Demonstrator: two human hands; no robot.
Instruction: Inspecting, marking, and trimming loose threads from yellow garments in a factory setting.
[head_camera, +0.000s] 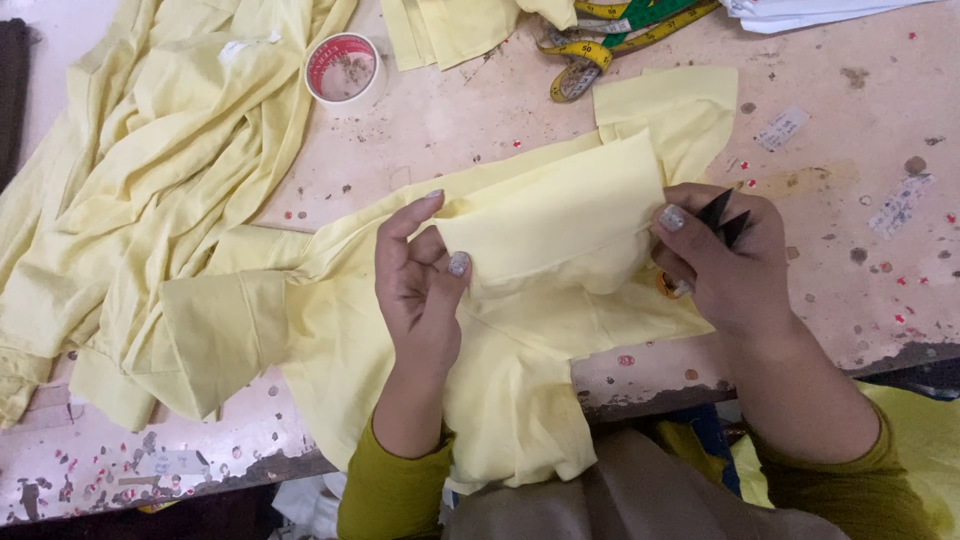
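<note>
A folded yellow shirt collar (560, 215) is pinched at its 9 o'clock edge by the left hand (420, 280), apparently to keep it taut at table (860, 150) centre. At 3 o'clock, the right hand (725, 260) is closed on small black snips (722, 217), points toward 12 o'clock, beside the collar edge.

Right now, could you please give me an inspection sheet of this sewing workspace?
Surface: worn pinkish table, stained and speckled, with paper scraps stuck on and a chipped front edge.
Job's things: pale yellow garment spread out; its folded part is held up between both hands.
Clutter: heap of yellow fabric at the left; roll of tape; yellow-green measuring tape at the top edge; white cloth in the top right corner.
Hands: left hand pinches the fold's left edge; right hand grips the right edge and also holds small black snips.
Cables: nothing seen.
Surroundings: the person's olive sleeves and lap below the table edge.
</note>
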